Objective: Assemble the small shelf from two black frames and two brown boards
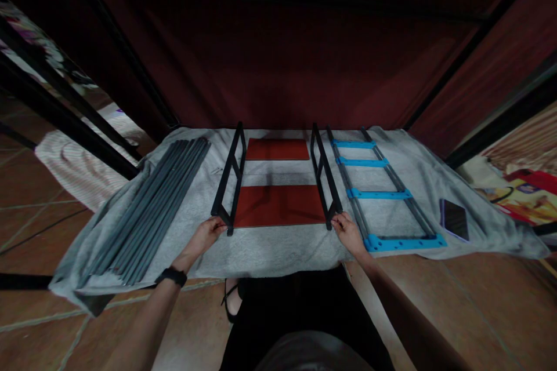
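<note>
My left hand (208, 236), with a dark watch band on its wrist, pinches the near end of a black metal frame (225, 171). A matching black metal frame (328, 171) stands to the right, its near corner between the fingertips of my right hand (347, 233). Both frames stand on edge, roughly parallel, with crossbars inside. Between them lie two reddish-orange boards: a larger board (278, 206) close to me and a smaller board (277, 149) farther back. Grey fabric (270, 255) is spread beneath everything.
On the left rests a bundle of several grey tubes (161, 203). To the right lies a ladder-like assembly of grey tubes with blue crosspieces (378, 193). Beyond it is a phone (455, 220). Dark posts (104, 133) and a dark red panel (282, 69) border the surface.
</note>
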A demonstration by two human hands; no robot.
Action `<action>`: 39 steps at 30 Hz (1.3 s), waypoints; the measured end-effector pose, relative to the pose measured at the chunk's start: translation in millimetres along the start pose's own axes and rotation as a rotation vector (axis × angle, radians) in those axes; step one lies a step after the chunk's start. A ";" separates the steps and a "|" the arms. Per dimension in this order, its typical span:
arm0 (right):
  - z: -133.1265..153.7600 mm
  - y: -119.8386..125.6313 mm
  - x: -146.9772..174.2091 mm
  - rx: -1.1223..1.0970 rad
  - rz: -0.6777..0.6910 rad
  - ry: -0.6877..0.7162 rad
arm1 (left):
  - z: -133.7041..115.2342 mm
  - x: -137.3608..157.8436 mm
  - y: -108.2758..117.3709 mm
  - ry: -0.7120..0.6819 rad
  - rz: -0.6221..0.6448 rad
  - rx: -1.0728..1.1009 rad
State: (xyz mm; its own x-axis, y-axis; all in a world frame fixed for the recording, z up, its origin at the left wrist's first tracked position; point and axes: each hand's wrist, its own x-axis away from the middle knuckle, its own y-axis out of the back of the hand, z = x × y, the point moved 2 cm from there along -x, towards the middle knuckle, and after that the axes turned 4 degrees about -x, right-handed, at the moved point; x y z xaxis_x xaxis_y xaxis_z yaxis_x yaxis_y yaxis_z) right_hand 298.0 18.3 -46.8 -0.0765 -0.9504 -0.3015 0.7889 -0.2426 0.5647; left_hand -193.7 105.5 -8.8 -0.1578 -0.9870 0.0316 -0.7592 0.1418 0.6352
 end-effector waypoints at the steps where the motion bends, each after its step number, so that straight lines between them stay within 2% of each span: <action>1: 0.3 -0.1 0.0 -0.001 0.000 -0.003 | -2.6 0.5 1.0 0.010 0.006 0.004; 6: 4.2 0.7 -1.0 -0.019 -0.005 -0.032 | -10.2 -1.2 8.1 0.110 0.111 0.068; 8: 5.8 2.2 -2.5 -0.040 0.006 -0.055 | -9.5 -5.4 12.6 0.163 0.106 0.080; 13: 5.4 4.9 -12.3 -0.092 0.008 -0.117 | -13.6 -19.7 22.2 0.239 -0.056 0.138; 19: 10.6 9.1 -47.0 -0.226 -0.135 -0.195 | -33.5 -33.5 15.7 0.329 -0.233 0.595; 22: 48.9 33.2 -67.8 -0.240 -0.336 -0.170 | -48.4 -39.0 17.1 0.378 -0.304 0.794; 24: 97.0 54.0 -77.1 -0.204 -0.452 -0.018 | -61.8 -41.0 21.9 0.397 -0.329 0.862; 27: 179.3 63.5 -87.1 -0.168 -0.394 0.165 | -84.3 -41.6 29.7 0.401 -0.291 0.863; 28: 202.1 56.1 -91.6 -0.149 -0.323 0.197 | -91.4 -41.5 31.4 0.388 -0.264 0.858; 30: 231.8 22.0 -105.7 -0.073 -0.043 0.232 | -103.5 -40.5 33.1 0.350 -0.218 0.843; 32: 235.8 -27.8 -125.8 0.060 0.201 0.234 | -112.1 -39.0 33.1 0.312 -0.178 0.808; 36: 190.6 -119.9 -169.8 0.371 0.425 -0.037 | -121.2 -35.3 31.6 0.299 -0.086 0.754; 39: 158.3 -153.7 -187.0 0.513 0.521 -0.132 | -123.8 -33.5 33.1 0.312 -0.056 0.706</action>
State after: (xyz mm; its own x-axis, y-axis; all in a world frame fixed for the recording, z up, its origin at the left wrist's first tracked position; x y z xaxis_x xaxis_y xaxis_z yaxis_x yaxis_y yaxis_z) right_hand 94.5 202.5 44.3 0.1314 -0.9749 0.1800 0.3619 0.2162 0.9068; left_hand -135.3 133.8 106.7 -0.0021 -0.9550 0.2965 -1.0000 0.0031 0.0030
